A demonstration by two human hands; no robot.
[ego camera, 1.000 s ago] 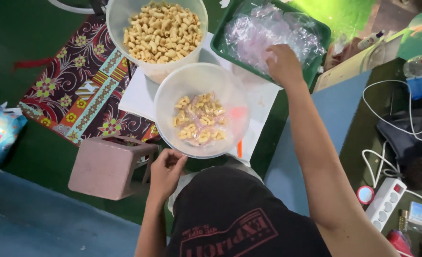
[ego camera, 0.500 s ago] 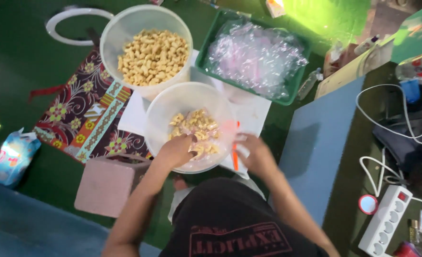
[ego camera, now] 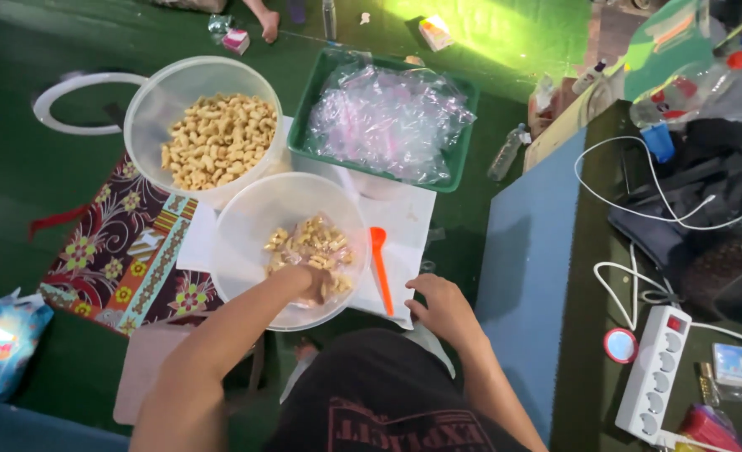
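Clear bowl (ego camera: 254,243) with the small heap of pale snack pieces (ego camera: 310,251) sits on the white sheet (ego camera: 408,218), middle of the green floor (ego camera: 19,176) in front of you. Your left hand (ego camera: 308,283) is down inside it, fingers curled into the pieces; how much they grip, I cannot tell. Half a second ago that hand was only at the bowl's near rim.

Your right hand (ego camera: 439,305) lies flat on the sheet's near edge, fingers loosely spread, holding nothing, just beside the orange spoon (ego camera: 379,266). A second ago it was stretched out to the green tray (ego camera: 320,79).

That tray, at the sheet's far edge, is heaped with crumpled clear plastic bags (ego camera: 392,121). Left of it, a bigger clear bowl (ego camera: 157,100) full of the same pieces. A patterned maroon cloth (ego camera: 107,251) lies under the sheet's left edge. Blue-and-white packet (ego camera: 2,339) at far left. A small pink-and-white box (ego camera: 237,40) and a small orange-and-white box (ego camera: 435,32) lie beyond the bowls.
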